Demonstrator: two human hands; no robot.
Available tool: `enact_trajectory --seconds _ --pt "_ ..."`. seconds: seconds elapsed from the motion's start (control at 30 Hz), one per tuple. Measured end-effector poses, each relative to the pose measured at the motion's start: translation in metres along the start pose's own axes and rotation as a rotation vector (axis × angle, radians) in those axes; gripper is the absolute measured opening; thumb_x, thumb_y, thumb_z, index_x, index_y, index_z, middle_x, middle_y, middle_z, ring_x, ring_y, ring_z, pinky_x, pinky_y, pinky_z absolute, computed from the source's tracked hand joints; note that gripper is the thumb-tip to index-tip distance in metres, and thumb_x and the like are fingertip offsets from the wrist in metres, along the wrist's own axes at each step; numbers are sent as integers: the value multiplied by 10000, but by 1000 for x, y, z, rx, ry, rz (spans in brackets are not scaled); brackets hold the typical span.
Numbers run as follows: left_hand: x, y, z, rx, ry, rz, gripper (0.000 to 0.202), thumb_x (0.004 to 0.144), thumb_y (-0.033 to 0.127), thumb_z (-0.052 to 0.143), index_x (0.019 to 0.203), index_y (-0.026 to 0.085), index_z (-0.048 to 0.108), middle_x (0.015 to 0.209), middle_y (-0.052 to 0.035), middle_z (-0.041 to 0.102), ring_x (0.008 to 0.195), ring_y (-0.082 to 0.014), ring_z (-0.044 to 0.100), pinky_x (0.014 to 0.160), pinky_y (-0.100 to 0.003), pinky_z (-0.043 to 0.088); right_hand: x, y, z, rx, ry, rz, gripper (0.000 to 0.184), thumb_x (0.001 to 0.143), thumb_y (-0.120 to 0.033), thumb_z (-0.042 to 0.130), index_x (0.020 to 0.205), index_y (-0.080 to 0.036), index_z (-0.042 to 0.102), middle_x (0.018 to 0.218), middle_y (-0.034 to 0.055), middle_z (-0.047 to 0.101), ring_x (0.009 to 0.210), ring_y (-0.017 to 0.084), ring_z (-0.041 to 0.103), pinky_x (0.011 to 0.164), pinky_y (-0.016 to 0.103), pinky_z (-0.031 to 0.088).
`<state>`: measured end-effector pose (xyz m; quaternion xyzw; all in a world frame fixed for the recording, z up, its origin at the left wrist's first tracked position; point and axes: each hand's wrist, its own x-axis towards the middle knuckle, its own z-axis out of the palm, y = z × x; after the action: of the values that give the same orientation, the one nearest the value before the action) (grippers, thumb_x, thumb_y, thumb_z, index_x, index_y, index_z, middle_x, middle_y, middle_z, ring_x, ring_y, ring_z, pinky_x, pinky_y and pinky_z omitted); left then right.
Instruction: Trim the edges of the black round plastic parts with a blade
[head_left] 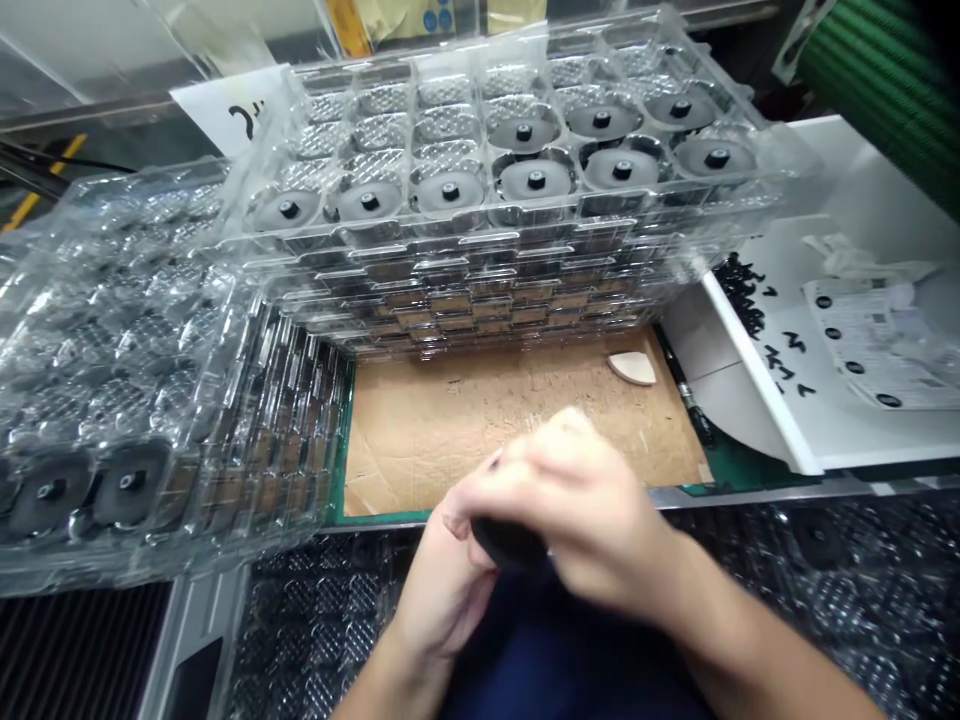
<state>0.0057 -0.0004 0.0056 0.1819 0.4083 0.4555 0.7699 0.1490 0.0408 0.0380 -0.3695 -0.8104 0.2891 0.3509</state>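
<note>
My right hand (581, 500) is closed over a dark, rounded part (511, 543), its fingers curled across the top; motion smears them somewhat. Below and to the left, my left hand (450, 575) is closed against the same part, with most of its fingers hidden. The part is held in front of my body, by the near edge of the bench. Whether it matches the grey oval parts in the trays I cannot tell. Beyond my hands a cardboard sheet (435, 430) lies on the green bench top.
A stack of clear plastic trays (465, 240) stands at the back, holding several grey oval parts (536, 180) with black stubs. Another tray stack (292, 430) rises on the left. A beige wedge-shaped piece (632, 367) and black marker (694, 410) lie right, beside a white bin (761, 370) with small black pieces.
</note>
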Motion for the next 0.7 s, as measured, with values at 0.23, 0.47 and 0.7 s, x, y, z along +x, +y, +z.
enact_trajectory --seconds 0.23,0.47,0.7 --pt "0 -1 -14 -179 120 20 589 646 397 762 1179 215 592 1173 -94 647 998 -210 634 879 -292 501 -56 83 56 -33 85 491 220 873 -223 497 929 -177 705 833 55 711 756 182 658 681 298 501" --pt "2 -3 -14 -184 88 21 517 676 349 754 1153 212 609 1220 -95 629 1098 -229 590 894 -296 499 -40 33 34 6 198 540 236 901 -255 484 1041 -185 660 966 60 710 820 170 662 665 278 517" --pt "3 -4 -19 -135 129 -14 449 764 336 675 1188 226 577 1147 -71 659 1042 -214 616 875 -296 507 3 -25 20 46 2 132 193 881 -126 495 975 -171 657 827 9 711 689 135 609 653 274 446"
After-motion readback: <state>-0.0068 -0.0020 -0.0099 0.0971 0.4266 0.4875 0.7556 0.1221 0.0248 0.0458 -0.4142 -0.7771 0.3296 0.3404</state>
